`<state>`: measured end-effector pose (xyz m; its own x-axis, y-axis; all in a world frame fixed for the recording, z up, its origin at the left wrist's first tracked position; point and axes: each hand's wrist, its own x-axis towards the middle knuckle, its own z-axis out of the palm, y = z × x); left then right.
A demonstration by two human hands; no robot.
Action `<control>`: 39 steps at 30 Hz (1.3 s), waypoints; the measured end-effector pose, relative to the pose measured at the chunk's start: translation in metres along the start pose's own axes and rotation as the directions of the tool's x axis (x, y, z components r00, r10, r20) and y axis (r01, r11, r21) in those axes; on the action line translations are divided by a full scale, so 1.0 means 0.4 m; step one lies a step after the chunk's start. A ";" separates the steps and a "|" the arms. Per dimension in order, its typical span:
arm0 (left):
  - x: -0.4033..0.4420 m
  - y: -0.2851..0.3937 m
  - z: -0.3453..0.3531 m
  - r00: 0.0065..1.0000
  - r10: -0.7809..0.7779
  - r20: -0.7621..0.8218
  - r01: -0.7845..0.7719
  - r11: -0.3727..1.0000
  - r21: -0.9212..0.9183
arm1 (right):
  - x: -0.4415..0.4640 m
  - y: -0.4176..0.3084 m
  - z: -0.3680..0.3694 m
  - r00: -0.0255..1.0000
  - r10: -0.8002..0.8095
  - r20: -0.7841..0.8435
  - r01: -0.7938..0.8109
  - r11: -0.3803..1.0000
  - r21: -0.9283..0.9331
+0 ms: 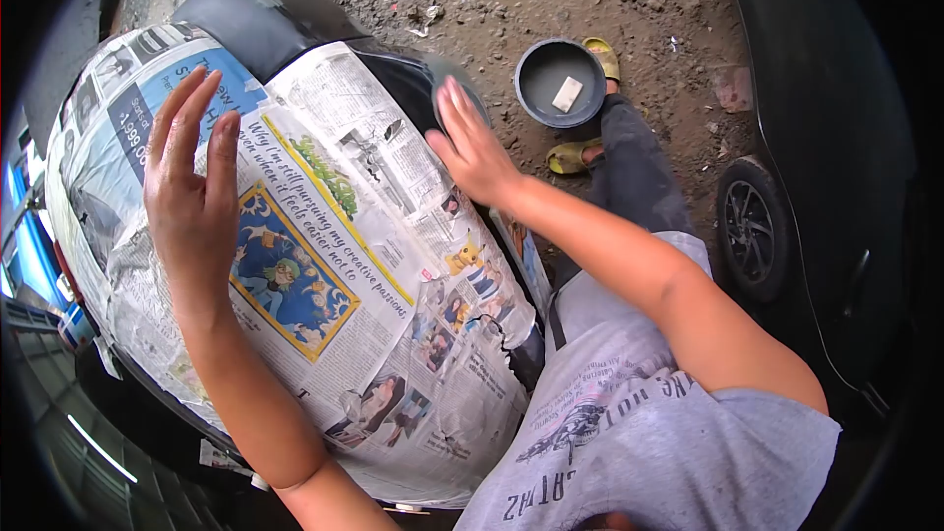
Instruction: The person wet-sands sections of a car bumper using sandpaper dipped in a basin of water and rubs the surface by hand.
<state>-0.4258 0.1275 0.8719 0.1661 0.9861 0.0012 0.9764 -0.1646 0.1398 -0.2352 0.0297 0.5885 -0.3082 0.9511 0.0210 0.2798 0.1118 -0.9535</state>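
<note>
Left hand (192, 187) above newspaper (364, 305), fingers spread, empty. Right hand (477, 152) at newspaper's edge, fingers straight, nothing visibly gripped; contact unclear. Newspaper wraps much of vehicle (403, 84); covering looks largely done, dark panel (270, 25) bare beyond newspaper's far end.

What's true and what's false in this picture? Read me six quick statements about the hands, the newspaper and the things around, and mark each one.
1. The left hand is raised above the newspaper. True.
2. The right hand is clenched in a fist. False: it is open, with the fingers extended.
3. The basin has a white block in it. True.
4. The basin stands on the newspaper. False: it is beside the sandals, over the dirt ground.
5. The sandals are red. False: they are yellow-green.
6. The grey shirt has printed lettering. True.
</note>
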 end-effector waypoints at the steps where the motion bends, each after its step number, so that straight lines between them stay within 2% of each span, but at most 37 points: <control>1: -0.001 0.001 0.002 1.000 0.007 -0.004 -0.007 1.000 0.008 | 0.064 0.005 0.014 0.999 -0.032 -0.014 0.032 0.999 -0.018; 2: -0.002 0.001 0.003 1.000 0.012 -0.004 -0.012 1.000 0.014 | 0.125 0.010 0.027 0.998 -0.060 -0.028 0.059 0.998 -0.036; 5: -0.001 0.001 0.005 1.000 0.017 -0.003 -0.017 1.000 0.014 | 0.215 0.013 0.026 0.987 -0.034 0.159 0.048 0.995 -0.084; 8: 0.001 -0.010 0.000 1.000 0.005 -0.010 -0.005 1.000 -0.003 | 0.107 0.010 -0.024 0.982 -0.146 0.122 0.164 0.974 -0.156; 11: 0.000 -0.001 -0.001 1.000 -0.015 0.008 0.015 1.000 -0.006 | -0.025 0.027 -0.042 0.986 0.001 0.169 0.007 0.999 -0.048; 14: 0.002 0.004 -0.002 0.999 -0.041 0.034 0.041 0.999 0.002 | 0.092 0.010 -0.013 0.997 -0.074 0.037 0.076 0.996 -0.037; 15: 0.002 0.005 -0.001 0.999 -0.042 0.023 0.041 0.999 0.011 | 0.161 0.011 0.001 0.995 -0.085 0.046 0.088 0.994 -0.066; 17: 0.001 0.004 0.003 0.999 -0.043 0.009 0.043 0.999 0.002 | 0.291 -0.015 0.016 0.968 -0.006 0.252 0.022 0.998 -0.062; 23: -0.001 -0.010 -0.003 0.998 -0.060 -0.002 0.060 0.998 -0.035 | 0.170 0.050 -0.049 0.960 -0.115 0.256 0.168 0.966 -0.197; 28: 0.001 -0.021 -0.002 1.000 0.013 -0.024 -0.013 0.999 0.033 | 0.307 0.018 -0.007 0.912 -0.108 0.396 0.222 0.940 -0.257; 31: -0.001 -0.031 -0.002 0.999 0.016 -0.040 -0.015 0.999 0.039 | 0.294 0.022 -0.025 0.906 -0.120 0.406 0.247 0.929 -0.276; 35: -0.004 -0.025 -0.002 1.000 -0.009 -0.026 0.010 0.999 0.031 | 0.131 0.049 -0.111 0.914 -0.151 0.376 0.311 0.857 -0.412; 36: -0.005 -0.022 -0.004 1.000 -0.013 -0.023 0.014 0.999 0.030 | 0.120 0.040 -0.116 0.911 -0.128 0.392 0.311 0.838 -0.448; 39: -0.003 -0.028 -0.003 0.999 -0.008 -0.034 0.010 0.999 0.038 | 0.194 0.031 -0.071 0.889 -0.238 0.392 0.428 0.736 -0.525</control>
<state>-0.4372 0.1282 0.8714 0.1532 0.9876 0.0336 0.9825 -0.1559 0.1020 -0.2299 0.1131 0.5869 -0.6969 0.7057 0.1278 0.5509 0.6408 -0.5346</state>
